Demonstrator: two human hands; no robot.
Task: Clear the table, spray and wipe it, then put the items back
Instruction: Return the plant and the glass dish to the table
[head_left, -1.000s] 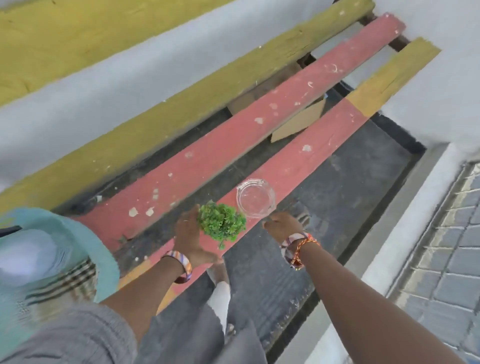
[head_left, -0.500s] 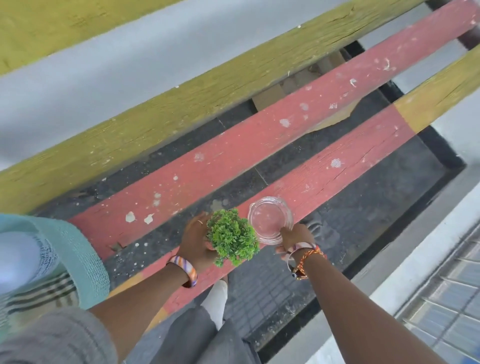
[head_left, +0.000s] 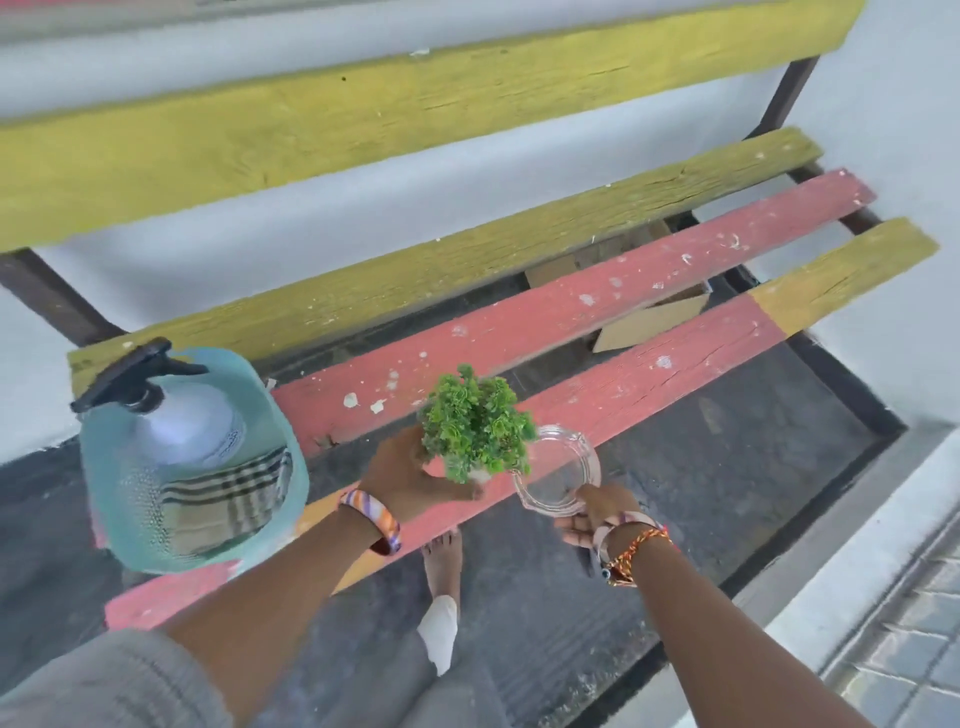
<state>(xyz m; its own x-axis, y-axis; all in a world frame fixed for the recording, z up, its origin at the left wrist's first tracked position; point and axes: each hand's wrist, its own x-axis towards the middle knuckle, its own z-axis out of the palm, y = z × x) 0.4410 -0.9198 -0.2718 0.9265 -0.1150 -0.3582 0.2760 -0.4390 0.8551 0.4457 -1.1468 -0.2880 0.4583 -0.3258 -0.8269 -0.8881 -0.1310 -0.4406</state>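
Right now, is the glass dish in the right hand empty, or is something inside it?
Empty, as far as it shows. The glass dish is clear, and only the red plank and dark floor show through it. The right hand holds its near rim.

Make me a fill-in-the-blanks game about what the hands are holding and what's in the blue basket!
1. The left hand holds a small ____ plant.
2. The right hand grips a clear ____ dish by its rim.
3. The spray bottle stands inside the blue basket and has a ____ trigger head.
4. A striped ____ is tucked in the basket beside the bottle.

Missing words: green; glass; black; cloth
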